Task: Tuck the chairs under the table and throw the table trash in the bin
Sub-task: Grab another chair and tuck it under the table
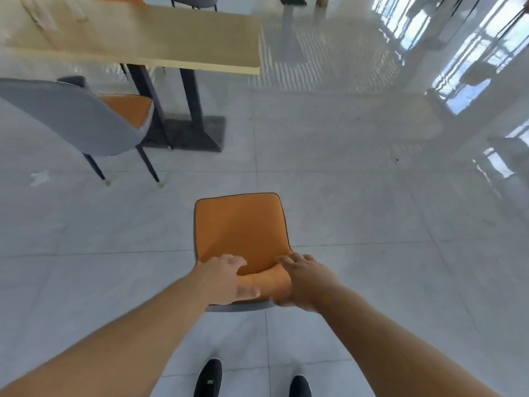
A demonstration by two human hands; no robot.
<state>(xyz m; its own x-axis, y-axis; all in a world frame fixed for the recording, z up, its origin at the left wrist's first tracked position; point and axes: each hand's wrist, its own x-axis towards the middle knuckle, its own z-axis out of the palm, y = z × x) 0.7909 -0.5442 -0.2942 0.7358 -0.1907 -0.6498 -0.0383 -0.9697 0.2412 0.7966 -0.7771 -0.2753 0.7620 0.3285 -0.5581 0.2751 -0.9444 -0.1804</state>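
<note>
An orange-seated chair (240,227) with a grey shell stands on the floor right in front of me, well away from the table. My left hand (226,277) and my right hand (305,277) both grip the top of its backrest, one at each side. The light wooden table (171,44) stands at the upper left on dark legs. Pale paper trash (43,17) lies on its far left part, blurred. A second grey chair with an orange seat (71,116) sits partly pushed under the table's near side.
A white scrap (40,177) lies on the grey tiled floor at the left. Other chairs (194,0) and another table's leg (289,12) show beyond the table. Glossy floor with window reflections spreads to the right. My black shoes (209,379) are at the bottom.
</note>
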